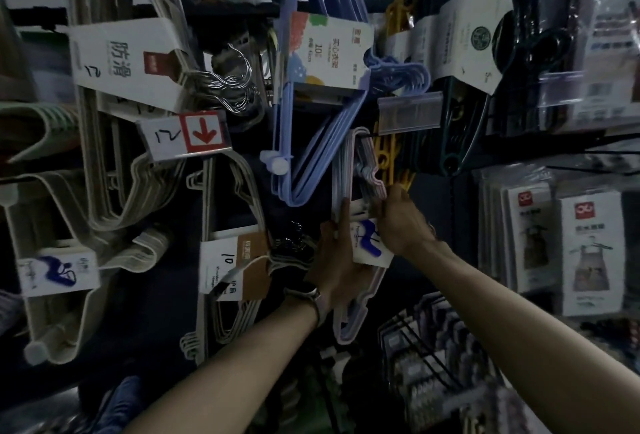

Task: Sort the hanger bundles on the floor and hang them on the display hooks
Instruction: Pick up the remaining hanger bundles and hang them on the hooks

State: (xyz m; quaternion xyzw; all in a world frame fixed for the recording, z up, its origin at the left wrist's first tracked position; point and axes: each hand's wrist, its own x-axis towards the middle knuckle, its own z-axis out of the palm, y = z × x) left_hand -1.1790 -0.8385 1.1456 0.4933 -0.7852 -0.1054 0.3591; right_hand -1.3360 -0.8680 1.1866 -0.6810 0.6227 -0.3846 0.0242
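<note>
A bundle of pale pink-and-white hangers [346, 170] with a white label card bearing a blue mark [367, 246] hangs against the display wall, its hooks up by a dark display hook [372, 136]. My left hand [337, 260], with a watch on the wrist, lies against the bundle's left side, forefinger straight up along the hangers. My right hand [401, 222] grips the bundle near the hanger necks, just above the label card. The fingertips of both hands are partly hidden behind the bundle.
Blue hanger bundles [311, 143] hang just left and above. Beige bundles [114, 170] fill the left, with a price tag showing a red arrow [202, 134]. Yellow hangers [391, 163] sit behind. Packaged goods [571, 253] hang on the right. Wire baskets [433, 347] stand below.
</note>
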